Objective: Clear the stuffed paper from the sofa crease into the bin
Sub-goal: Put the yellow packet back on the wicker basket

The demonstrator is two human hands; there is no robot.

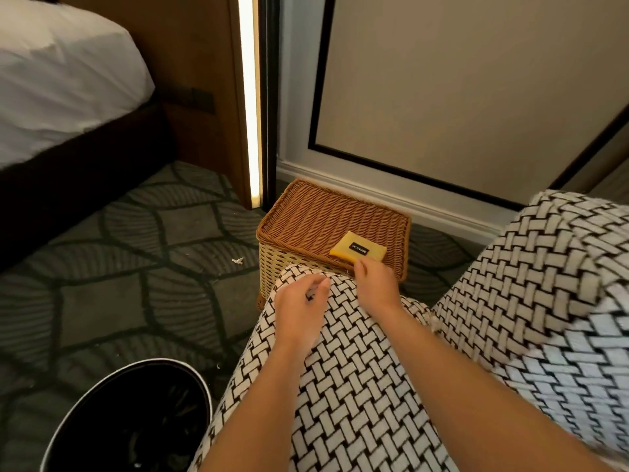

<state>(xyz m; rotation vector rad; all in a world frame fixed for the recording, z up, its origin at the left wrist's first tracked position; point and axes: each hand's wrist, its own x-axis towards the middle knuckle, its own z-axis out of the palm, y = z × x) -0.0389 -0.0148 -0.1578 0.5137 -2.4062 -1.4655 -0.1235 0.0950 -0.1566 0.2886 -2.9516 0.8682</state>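
Hands over the far end of the woven-pattern sofa (pixel 357 386) arm: left hand (pixel 301 313) loosely curled, fingertips pinched, perhaps on a tiny scrap, too blurred to tell; right hand (pixel 374 284) curled at the edge, nothing visibly held. Probably mid-picking. Next: carry any scrap to the black bin (pixel 129 424) beside the sofa, lower left. No stuffed paper visible in the crease; one white shred (pixel 237 260) on the carpet.

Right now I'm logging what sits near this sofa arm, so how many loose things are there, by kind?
Round black bin with white rim: 1
Brown woven wicker basket with lid: 1
Flat yellow packet with black label: 1
White paper scrap on the patterned carpet: 1
Total: 4
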